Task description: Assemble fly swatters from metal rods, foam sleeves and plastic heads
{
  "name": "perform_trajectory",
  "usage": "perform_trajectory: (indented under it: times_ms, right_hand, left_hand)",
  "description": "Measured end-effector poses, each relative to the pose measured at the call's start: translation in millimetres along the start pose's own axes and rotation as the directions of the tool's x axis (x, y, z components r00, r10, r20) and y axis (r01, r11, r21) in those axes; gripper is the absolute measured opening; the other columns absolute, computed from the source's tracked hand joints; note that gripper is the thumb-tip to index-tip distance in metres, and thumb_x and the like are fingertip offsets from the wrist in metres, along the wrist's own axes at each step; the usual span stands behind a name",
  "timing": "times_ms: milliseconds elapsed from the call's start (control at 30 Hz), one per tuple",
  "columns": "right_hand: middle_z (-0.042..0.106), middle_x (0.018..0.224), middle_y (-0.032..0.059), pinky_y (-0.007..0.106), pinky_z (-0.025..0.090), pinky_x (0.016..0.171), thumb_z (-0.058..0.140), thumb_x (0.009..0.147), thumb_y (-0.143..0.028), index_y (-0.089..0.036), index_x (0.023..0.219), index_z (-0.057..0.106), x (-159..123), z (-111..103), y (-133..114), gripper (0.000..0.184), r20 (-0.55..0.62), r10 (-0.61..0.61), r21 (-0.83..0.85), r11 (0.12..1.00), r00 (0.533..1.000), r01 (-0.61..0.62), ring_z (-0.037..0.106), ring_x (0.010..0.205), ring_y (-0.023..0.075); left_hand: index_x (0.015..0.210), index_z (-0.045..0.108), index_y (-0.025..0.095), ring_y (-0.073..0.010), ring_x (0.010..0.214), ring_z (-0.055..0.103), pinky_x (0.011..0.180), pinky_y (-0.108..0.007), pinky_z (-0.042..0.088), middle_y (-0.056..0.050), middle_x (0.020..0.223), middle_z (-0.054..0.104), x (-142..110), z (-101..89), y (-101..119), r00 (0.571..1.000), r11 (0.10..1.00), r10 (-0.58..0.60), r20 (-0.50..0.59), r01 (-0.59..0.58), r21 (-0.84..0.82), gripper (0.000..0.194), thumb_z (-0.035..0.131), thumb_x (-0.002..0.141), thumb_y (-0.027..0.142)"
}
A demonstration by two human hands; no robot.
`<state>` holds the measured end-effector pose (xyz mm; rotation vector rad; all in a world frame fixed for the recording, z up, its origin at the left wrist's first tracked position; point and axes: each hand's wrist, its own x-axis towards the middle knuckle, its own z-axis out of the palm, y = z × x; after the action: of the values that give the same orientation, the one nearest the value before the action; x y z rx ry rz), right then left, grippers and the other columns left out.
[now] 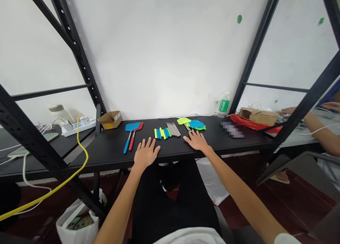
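My left hand (145, 154) lies flat with its fingers spread on the black tabletop (167, 146) and holds nothing. Just left of it are two fly swatters: a blue one (132, 127) and a red one (131, 144) partly under it. My right hand (197, 141) also rests open, its fingertips near a pile of loose swatter heads, yellow-green (183, 121), blue (196, 123) and green. Between my hands, a row of short coloured handles (163, 133) in yellow, blue and green lies beside several thin metal-looking rods (174, 129).
A small cardboard box (110, 120) stands at the back left, a water bottle (224, 105) at the back right. Black shelf posts (74, 42) frame both sides. A yellow cable (82, 164) crosses at left. Another person's arm (318, 127) shows at far right.
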<state>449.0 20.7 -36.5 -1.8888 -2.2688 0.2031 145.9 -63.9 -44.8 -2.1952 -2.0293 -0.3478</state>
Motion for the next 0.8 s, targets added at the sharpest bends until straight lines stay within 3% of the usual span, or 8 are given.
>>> perform_trajectory:
  times_ms: [167,500,633,800]
  right_hand:
    - [0.027,0.162,0.0143,0.053,0.019,0.119,0.011,0.096,-0.071,-0.012,0.155,0.035,-10,2,0,0.086,-0.083,-0.045,-0.031,0.999,0.996,0.042,0.022,0.149,0.0378]
    - [0.037,0.158,0.0141,0.049,0.022,0.118,0.013,0.103,-0.056,-0.013,0.152,0.041,-74,18,-5,0.072,-0.241,-0.095,-0.137,0.989,0.966,0.063,0.031,0.146,0.0346]
    - [0.039,0.157,0.0166,0.051,0.024,0.117,0.015,0.102,-0.058,-0.011,0.151,0.043,-85,17,-14,0.073,-0.246,-0.086,-0.115,0.992,0.965,0.059,0.032,0.145,0.0363]
    - [0.037,0.158,0.0148,0.055,0.025,0.116,0.023,0.099,-0.065,-0.018,0.151,0.044,-100,5,-33,0.073,-0.178,-0.158,-0.046,0.987,0.971,0.152,0.03,0.145,0.0412]
  left_hand:
    - [0.154,0.039,0.022,-0.0368,0.149,0.026,0.121,-0.051,0.023,-0.007,0.162,0.031,-1,-2.9,2,1.0,1.0,-0.005,0.005,0.005,0.014,0.072,0.018,0.098,0.062]
    - [0.153,0.041,0.022,-0.0364,0.148,0.028,0.12,-0.051,0.024,-0.007,0.161,0.034,-1,-0.7,1,1.0,1.0,-0.002,-0.018,0.002,0.007,0.07,0.021,0.099,0.062]
    - [0.154,0.04,0.023,-0.0358,0.149,0.027,0.12,-0.051,0.024,-0.006,0.161,0.032,-1,-2.4,1,1.0,1.0,0.0,-0.009,0.0,0.009,0.071,0.019,0.099,0.062]
    - [0.154,0.039,0.023,-0.0361,0.148,0.028,0.12,-0.051,0.025,-0.006,0.162,0.032,-1,-4.6,1,1.0,1.0,0.002,-0.002,-0.002,-0.002,0.07,0.019,0.099,0.062]
